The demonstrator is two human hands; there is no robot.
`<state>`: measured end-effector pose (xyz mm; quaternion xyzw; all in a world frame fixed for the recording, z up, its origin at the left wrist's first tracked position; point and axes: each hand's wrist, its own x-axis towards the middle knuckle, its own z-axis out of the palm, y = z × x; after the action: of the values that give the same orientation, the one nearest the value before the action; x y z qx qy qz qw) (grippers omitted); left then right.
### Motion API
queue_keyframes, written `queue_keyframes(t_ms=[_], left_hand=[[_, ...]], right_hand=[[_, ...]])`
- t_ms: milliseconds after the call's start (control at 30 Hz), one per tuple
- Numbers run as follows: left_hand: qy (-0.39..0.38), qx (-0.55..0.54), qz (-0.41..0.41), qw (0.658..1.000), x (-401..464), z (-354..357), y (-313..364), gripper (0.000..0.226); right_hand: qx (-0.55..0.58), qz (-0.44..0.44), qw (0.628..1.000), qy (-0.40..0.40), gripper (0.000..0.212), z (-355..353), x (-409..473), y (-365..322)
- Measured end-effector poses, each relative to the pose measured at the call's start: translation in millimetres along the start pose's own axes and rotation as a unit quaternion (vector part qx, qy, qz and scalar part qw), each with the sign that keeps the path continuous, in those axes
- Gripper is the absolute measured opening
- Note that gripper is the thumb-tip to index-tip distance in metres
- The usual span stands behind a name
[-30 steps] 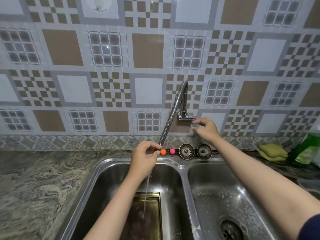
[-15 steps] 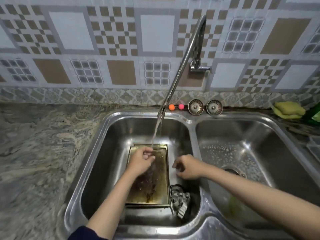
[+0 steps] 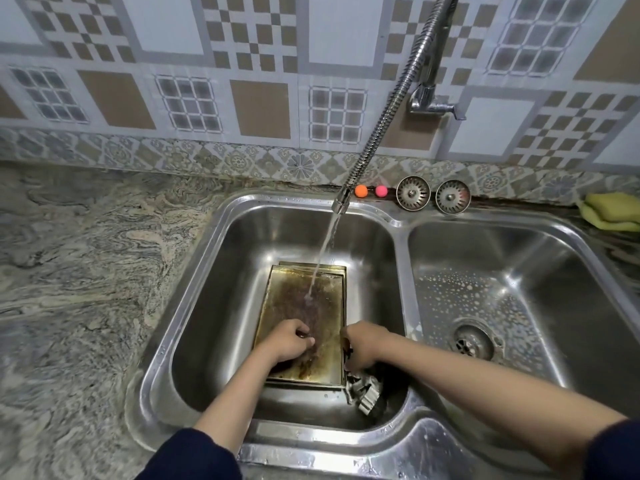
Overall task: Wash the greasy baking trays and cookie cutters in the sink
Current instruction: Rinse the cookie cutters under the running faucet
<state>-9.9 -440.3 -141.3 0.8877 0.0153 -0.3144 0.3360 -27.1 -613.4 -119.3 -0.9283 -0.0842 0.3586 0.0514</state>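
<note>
Domestic kitchen: stainless double-bowl sink (image 3: 401,237), wall-mounted flexible faucet (image 3: 391,112), patterned tile backsplash (image 3: 259,109), marbled stone table (image 3: 79,258).

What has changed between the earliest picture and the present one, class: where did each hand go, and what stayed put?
Both hands left the tap and came down into the left basin. The left hand now rests with curled fingers on the greasy baking tray; the right hand reaches at the tray's right edge, above the cookie cutters. The water stream runs stronger. Tray, strainers and sponge stayed put.
</note>
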Motion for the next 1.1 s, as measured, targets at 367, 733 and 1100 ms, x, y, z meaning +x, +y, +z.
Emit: queue_keyframes(t_ms=[367,733,1100], left_hand=[[0.012,-0.056,-0.018,0.998,5.6,-0.8,-5.4,0.031],[0.013,-0.067,-0.016,0.998,4.7,1.7,-2.8,0.029],[0.008,-0.079,-0.015,0.997,-2.2,-0.7,0.6,0.03]], right_hand=[[0.056,0.024,0.995,-0.085,0.012,-13.0,3.5,0.3],[0.103,0.003,0.989,-0.109,0.015,-12.8,-0.4,9.1],[0.057,-0.098,0.987,-0.113,0.025,-24.7,-11.8,13.3]])
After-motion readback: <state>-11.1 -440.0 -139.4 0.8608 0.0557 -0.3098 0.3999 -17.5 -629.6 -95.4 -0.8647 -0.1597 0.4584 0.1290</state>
